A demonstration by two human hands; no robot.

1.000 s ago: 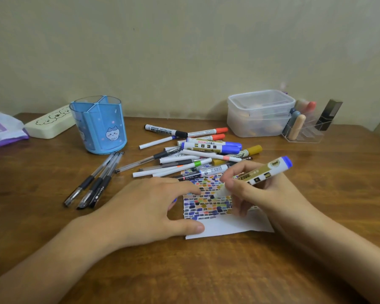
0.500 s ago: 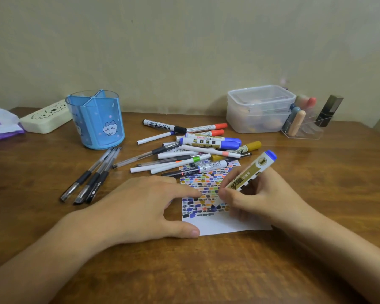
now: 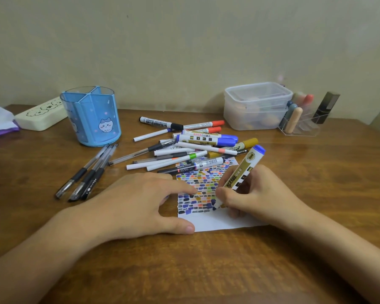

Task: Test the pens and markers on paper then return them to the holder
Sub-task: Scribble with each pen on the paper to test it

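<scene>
Blue-capped marker (image 3: 241,172) tip down on the paper (image 3: 217,222)

Right hand (image 3: 257,194) grips it; left hand (image 3: 136,207) lies flat, fingers pressing the paper's left edge.

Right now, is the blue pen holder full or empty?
Empty: the blue pen holder stands upright, and nothing shows in its see-through compartments.

I can read "WHITEBOARD MARKER" on the black-capped marker (image 3: 160,123) lying at the far edge of the pile. On the mustard-capped marker (image 3: 241,146) I make out "PERMANENT", partly covered. The marker (image 3: 241,172) in my right hand (image 3: 257,194) has gold and black label blocks with characters I can't read. The other pens carry print too small for me to make out.
</scene>
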